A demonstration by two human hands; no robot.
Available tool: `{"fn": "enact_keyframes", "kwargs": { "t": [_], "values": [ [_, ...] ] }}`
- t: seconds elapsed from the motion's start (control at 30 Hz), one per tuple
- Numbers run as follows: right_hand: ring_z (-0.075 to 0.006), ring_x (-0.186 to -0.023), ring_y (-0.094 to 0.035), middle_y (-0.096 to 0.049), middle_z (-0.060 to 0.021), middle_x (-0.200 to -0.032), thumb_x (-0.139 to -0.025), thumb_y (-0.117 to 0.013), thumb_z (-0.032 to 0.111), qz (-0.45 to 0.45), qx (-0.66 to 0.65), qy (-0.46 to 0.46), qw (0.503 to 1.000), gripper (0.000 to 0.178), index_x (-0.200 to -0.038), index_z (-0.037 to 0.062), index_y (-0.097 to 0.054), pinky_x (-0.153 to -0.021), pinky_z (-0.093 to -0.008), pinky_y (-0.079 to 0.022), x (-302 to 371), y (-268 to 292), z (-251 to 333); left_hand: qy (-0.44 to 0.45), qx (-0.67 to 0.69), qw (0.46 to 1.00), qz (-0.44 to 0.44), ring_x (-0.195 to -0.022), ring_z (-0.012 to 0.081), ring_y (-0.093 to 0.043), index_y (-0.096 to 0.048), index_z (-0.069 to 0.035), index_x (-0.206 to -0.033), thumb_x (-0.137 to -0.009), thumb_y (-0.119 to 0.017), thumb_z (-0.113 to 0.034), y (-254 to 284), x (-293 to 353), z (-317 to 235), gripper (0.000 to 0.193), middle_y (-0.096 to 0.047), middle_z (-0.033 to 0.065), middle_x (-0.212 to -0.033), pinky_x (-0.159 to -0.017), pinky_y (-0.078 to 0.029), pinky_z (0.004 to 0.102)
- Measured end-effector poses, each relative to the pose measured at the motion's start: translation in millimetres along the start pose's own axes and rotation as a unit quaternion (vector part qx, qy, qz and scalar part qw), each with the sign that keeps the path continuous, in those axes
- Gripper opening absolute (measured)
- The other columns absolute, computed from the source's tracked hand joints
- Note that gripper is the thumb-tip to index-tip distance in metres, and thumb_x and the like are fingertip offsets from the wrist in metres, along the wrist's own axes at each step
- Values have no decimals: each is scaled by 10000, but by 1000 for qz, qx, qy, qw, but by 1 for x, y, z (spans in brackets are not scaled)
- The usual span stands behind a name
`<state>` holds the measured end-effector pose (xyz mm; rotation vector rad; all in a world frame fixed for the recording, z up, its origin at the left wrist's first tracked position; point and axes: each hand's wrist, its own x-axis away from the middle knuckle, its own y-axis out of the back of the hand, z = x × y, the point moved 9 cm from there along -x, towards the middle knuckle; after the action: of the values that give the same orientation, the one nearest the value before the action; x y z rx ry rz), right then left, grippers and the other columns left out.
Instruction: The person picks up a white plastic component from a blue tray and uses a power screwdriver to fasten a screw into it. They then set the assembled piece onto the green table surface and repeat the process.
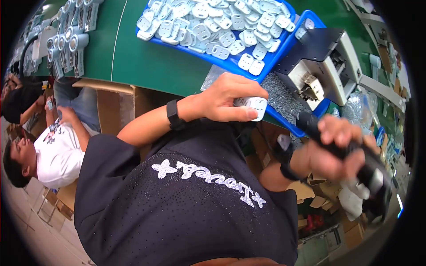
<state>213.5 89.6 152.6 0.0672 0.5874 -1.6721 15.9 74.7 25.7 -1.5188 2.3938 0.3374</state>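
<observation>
My left hand [226, 97] is closed around a small pale plastic cover [258, 105] with rounded corners and several dark holes. Its thumb lies across the cover's face. Off to the right, my right hand [335, 148] is wrapped around a black electric screwdriver [370, 173], smeared by motion. The screwdriver's narrow end points toward the screw tray and stays apart from the cover. Beyond my left hand, a blue bin [207, 56] holds a heap of similar pale covers [226, 39].
A blue tray of small metal screws [284, 95] stands right of my left hand, with a dark boxy screw feeder [306, 55] over it. Handheld light-blue units [66, 44] lie at the far left of the green table [137, 66]. A seated person [57, 142] works at left.
</observation>
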Motion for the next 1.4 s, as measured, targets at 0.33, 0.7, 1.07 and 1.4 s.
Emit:
{"fn": "enact_keyframes", "kwargs": {
  "t": [0.33, 0.7, 1.07, 1.4],
  "values": [
    [-154, -571, -479, -492, -39, -817, -865, -689, 512, 134, -75, 15, 988, 562, -1208, 110, -498, -587, -346, -408, 15, -76, 18, -3, -7, 1000, -8, -683, 288, -628, -667, 20, -1024, -897, -645, -402, 0, 4, -4, 441, -643, 131, -809, -592, -465, 367],
    [-166, -539, -479, -496, -51, -792, -876, -676, 461, 148, -52, 29, 987, 501, -1173, 100, -497, -557, -362, -436, 27, -86, 17, -42, -43, 998, -1, -700, 297, -638, -652, 3, -1046, -895, -649, -512, -3, 4, -5, 536, -640, 118, -813, -593, -474, 368],
    [-195, -485, -495, -540, -82, -654, -850, -598, 293, -95, 233, 76, 965, 267, -912, 38, -553, -525, -348, -458, -36, 7, -30, -32, -87, 996, 17, -847, 316, -684, -653, -64, -1098, -829, -714, -560, -7, 1, -2, 568, -689, 100, -953, -679, -531, 386],
    [-200, -488, -512, -552, -103, -661, -843, -620, 245, -51, 111, 128, 984, 241, -982, 58, -558, -507, -382, -476, -26, -4, -10, -55, -95, 994, 4, -745, 302, -662, -634, -4, -1050, -862, -607, -679, -8, 2, -2, 701, -649, 112, -873, -618, -506, 366]
  ]
}}
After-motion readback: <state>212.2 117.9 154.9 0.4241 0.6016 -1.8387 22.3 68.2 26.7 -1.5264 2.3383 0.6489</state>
